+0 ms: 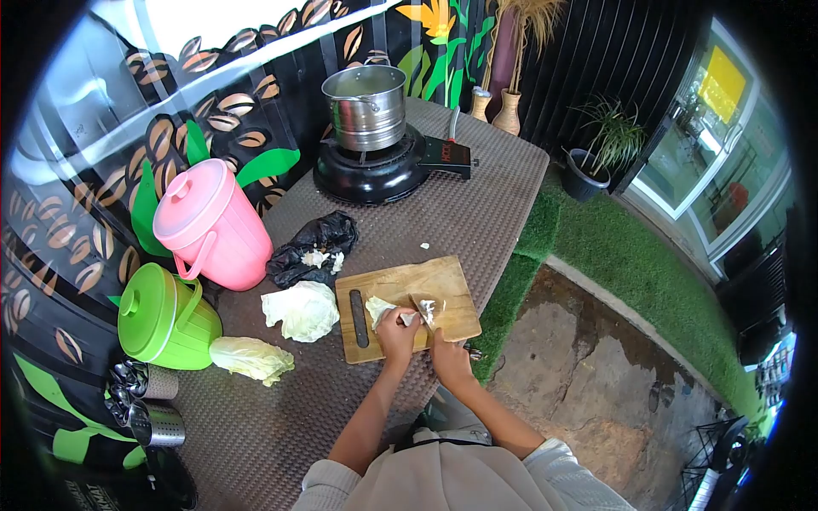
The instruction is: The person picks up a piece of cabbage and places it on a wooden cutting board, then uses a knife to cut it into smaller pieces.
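On a wooden cutting board (358, 343) with a slot handle, my left hand (398, 335) is closed over a piece of pale cabbage (377, 307), pressing it down. My right hand (451, 357) grips a knife (423, 310), its blade on the board close beside the left fingers. Small white chopped bits (429, 308) lie next to the blade. A larger leafy cabbage chunk (302, 312) rests on the table left of the board. Farther left lies a long napa cabbage (251, 358).
A steel pot (365, 109) stands on a black portable gas stove (368, 175) at the back. Pink (223, 230) and green (170, 319) lidded buckets line the left, near a black plastic bag (312, 247) with scraps and a perforated utensil holder (156, 423). The table edge (521, 223) runs along the right.
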{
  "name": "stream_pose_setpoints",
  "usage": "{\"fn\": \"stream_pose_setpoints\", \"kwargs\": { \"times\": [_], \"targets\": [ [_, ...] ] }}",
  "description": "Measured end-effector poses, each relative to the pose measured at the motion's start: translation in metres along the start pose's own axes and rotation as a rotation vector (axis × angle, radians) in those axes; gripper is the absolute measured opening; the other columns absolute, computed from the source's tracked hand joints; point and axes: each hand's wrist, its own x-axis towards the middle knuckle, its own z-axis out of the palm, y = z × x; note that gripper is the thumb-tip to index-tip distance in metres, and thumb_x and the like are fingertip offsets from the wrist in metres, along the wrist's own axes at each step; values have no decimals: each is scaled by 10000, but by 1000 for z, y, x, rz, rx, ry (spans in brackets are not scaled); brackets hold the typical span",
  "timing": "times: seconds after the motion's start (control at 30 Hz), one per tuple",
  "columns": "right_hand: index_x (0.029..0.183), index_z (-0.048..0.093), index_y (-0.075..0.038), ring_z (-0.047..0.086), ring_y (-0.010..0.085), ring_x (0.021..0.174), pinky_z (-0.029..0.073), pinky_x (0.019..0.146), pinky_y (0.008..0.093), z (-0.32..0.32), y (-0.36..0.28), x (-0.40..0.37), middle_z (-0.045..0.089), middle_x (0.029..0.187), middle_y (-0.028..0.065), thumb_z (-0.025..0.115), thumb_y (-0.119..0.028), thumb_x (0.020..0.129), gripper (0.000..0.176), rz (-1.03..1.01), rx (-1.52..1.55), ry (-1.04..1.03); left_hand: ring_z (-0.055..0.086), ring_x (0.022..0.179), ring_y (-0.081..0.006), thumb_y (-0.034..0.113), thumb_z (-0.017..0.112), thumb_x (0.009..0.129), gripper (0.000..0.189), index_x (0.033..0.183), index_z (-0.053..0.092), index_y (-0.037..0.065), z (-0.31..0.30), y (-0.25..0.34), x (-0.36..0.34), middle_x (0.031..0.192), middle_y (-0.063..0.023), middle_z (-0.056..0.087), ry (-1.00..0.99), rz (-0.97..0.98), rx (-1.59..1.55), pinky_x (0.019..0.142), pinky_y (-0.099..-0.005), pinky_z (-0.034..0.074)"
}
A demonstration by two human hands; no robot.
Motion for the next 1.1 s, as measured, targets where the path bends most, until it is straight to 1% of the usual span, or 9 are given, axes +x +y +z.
{"fn": "stream_pose_setpoints", "kwargs": {
  "times": [0.07,0.33,0.47,0.67,0.73,0.77,0.87,0.93,1.1],
  "targets": [
    [938,429,-7,643,389,631,526,523,460,8,2,3,604,674,247,479,-168,890,176,13,-18,14,539,583,-193,81,754,677,144,791,680,34,0,2,-1,708,-81,569,6,-14,-29,528,-313,422],
    [954,437,20,618,444,731,486,673,517,-33,7,26,624,760,249,468,-182,890,215,-31,146,-151,568,604,-172,91,768,683,151,795,692,24,-2,-1,0,714,-84,598,-11,-17,57,551,-285,449],
    [952,433,26,625,434,731,495,658,514,-35,-2,14,622,771,256,463,-175,891,213,-19,110,-184,570,607,-169,102,771,685,157,804,698,32,-1,-3,0,731,-88,611,-28,-45,59,553,-283,450],
    [955,423,5,639,411,714,519,580,494,-1,-4,-2,614,733,270,473,-174,889,197,23,60,-19,562,598,-161,97,771,682,147,797,701,38,-2,-1,1,710,-81,610,-16,-23,78,546,-281,439],
    [972,432,1,665,364,718,545,542,416,6,-4,2,638,739,237,513,-131,845,200,44,-76,-65,561,597,-161,98,772,681,150,796,701,36,-1,-5,0,703,-80,608,-14,-3,50,547,-282,439],
    [972,432,1,665,364,718,545,542,416,9,-3,4,638,739,237,513,-131,845,200,43,-76,-63,560,595,-161,99,773,679,153,796,700,34,0,-7,1,696,-80,605,-6,16,23,548,-284,439],
    [983,426,0,659,384,721,540,577,446,4,-2,10,637,736,237,510,-141,857,207,61,-8,-65,561,598,-158,96,773,678,158,799,698,28,-4,1,0,710,-79,613,-21,-12,62,551,-283,442],
    [977,421,15,636,429,702,518,603,504,-6,0,18,623,726,263,474,-191,898,228,7,113,-46,544,586,-173,100,768,669,154,792,698,40,-1,-2,-1,677,-78,578,1,-24,50,544,-296,431],
    [987,420,34,634,433,702,515,611,511,-29,-3,15,623,742,264,468,-185,899,241,-35,90,-112,526,570,-189,91,765,654,158,793,699,54,1,-10,0,643,-75,540,-1,-52,5,536,-309,420]
  ]
}}
